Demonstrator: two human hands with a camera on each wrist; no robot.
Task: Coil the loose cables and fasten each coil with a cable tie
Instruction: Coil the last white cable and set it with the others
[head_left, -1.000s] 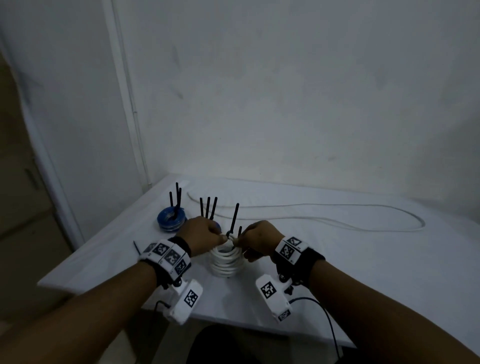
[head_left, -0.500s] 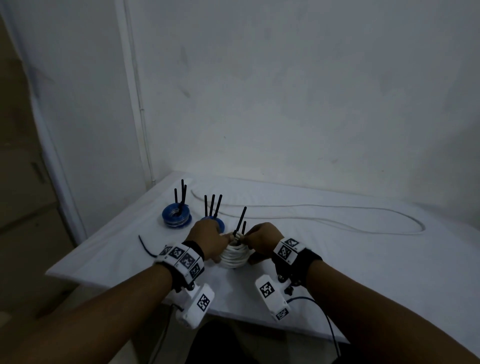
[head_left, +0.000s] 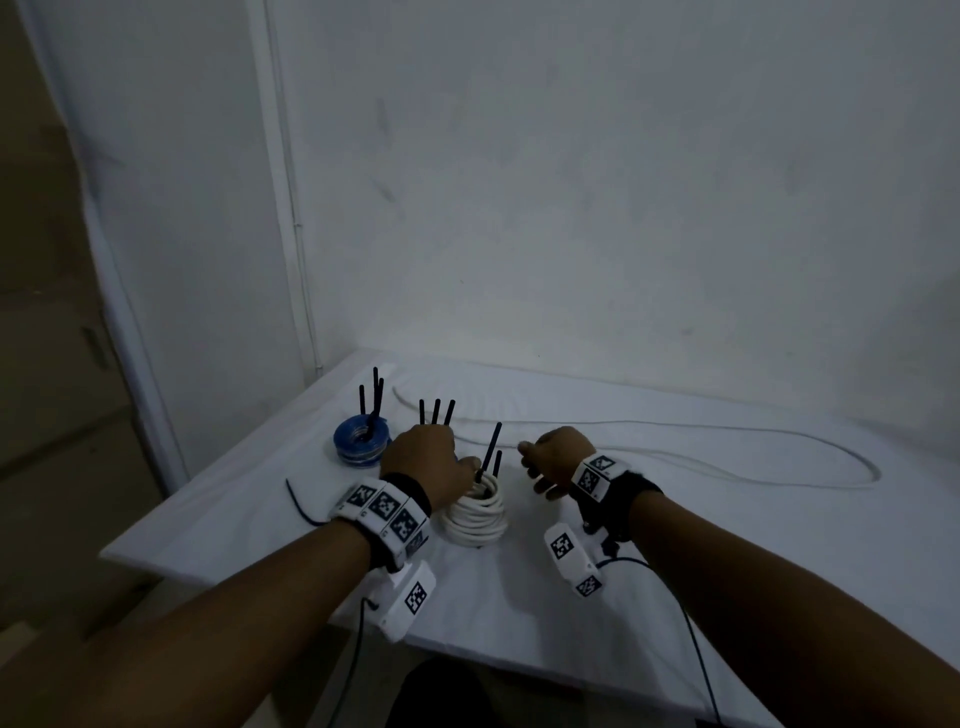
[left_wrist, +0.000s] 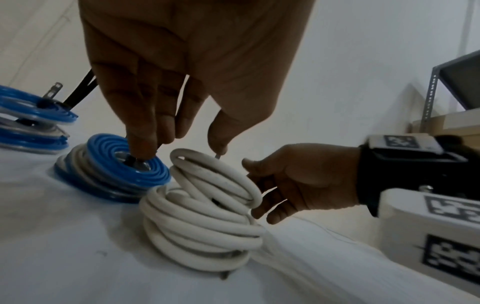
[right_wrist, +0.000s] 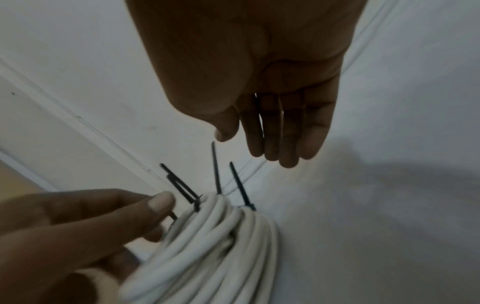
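Note:
A white cable coil (head_left: 475, 514) stands on the white table (head_left: 727, 571), with black cable ties (head_left: 491, 448) sticking up from its top. My left hand (head_left: 460, 470) holds the coil at its top, fingers curled down around the upper loops (left_wrist: 207, 174). In the right wrist view the left fingers (right_wrist: 155, 202) lie against the coil (right_wrist: 221, 246) beside the ties (right_wrist: 215, 168). My right hand (head_left: 530, 462) hovers just right of the coil, fingers straight and holding nothing (right_wrist: 249, 144). A loose white cable (head_left: 753, 457) trails across the back of the table.
Two blue coils with upright black ties sit to the left, one far left (head_left: 361, 441), one behind my left hand (left_wrist: 111, 170). A loose black tie (head_left: 298, 501) lies near the table's left edge. White walls close the back and left.
My right hand let go at the coil's top and drew away to the right, opening. The left hand stays on the white coil.

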